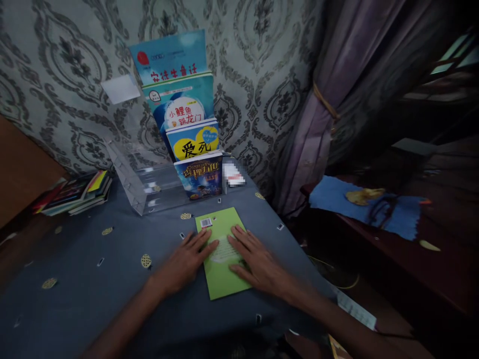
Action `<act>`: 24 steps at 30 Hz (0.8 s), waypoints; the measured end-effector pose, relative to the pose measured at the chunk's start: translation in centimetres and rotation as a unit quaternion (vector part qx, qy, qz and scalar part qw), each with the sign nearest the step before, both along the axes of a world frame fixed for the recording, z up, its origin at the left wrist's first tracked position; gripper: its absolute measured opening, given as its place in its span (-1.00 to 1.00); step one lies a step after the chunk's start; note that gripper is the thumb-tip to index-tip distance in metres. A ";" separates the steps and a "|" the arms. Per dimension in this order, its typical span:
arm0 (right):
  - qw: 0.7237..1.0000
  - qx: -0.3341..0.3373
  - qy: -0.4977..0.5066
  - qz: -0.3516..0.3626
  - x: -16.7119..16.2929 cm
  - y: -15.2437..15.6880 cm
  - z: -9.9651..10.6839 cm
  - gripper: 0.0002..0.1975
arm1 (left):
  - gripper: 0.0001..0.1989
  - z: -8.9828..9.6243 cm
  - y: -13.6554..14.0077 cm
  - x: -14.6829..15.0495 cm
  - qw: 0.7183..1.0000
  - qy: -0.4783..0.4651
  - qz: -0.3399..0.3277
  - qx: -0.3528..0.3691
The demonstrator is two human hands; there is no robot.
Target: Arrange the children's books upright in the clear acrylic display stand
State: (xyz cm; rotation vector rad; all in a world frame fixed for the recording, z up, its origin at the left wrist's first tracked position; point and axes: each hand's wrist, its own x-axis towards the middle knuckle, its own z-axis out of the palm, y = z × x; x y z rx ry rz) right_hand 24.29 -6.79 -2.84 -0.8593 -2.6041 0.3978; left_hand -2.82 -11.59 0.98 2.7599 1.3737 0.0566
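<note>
A light green book (229,281) lies on the dark blue tablecloth, a barcode label near its top left corner. My left hand (189,260) rests on the book's left side, its fingers stretched out. On the right side of the cover lies my right hand (258,259), flat with the fingers spread. Beyond the book stands a clear tiered rack (129,184). Its right part holds several upright books, among them a dark blue book (200,177) in front and a light blue book (175,52) at the back.
At the left, a stack of books (77,192) lies near a brown panel (26,169). A patterned wall backs the table (112,294). To the right hang a tied purple curtain (312,129) and, beyond the table edge, a dark red surface with a blue cloth (329,199).
</note>
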 end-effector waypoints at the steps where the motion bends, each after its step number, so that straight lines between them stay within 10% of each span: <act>1: 1.000 -0.016 -0.012 0.009 0.3 -0.4 0.4 -0.30 | -0.12 0.2 -0.1 0.1 1.000 0.011 -0.002 -0.003; 7: 0.992 -0.077 -0.048 0.093 2.0 -1.7 1.8 0.07 | -0.07 0.1 -0.5 0.5 0.999 0.039 -0.001 0.005; 24: 0.983 0.151 -0.029 0.098 0.9 -2.8 1.6 -0.50 | -0.08 -0.9 -0.5 0.7 1.000 0.013 0.015 0.020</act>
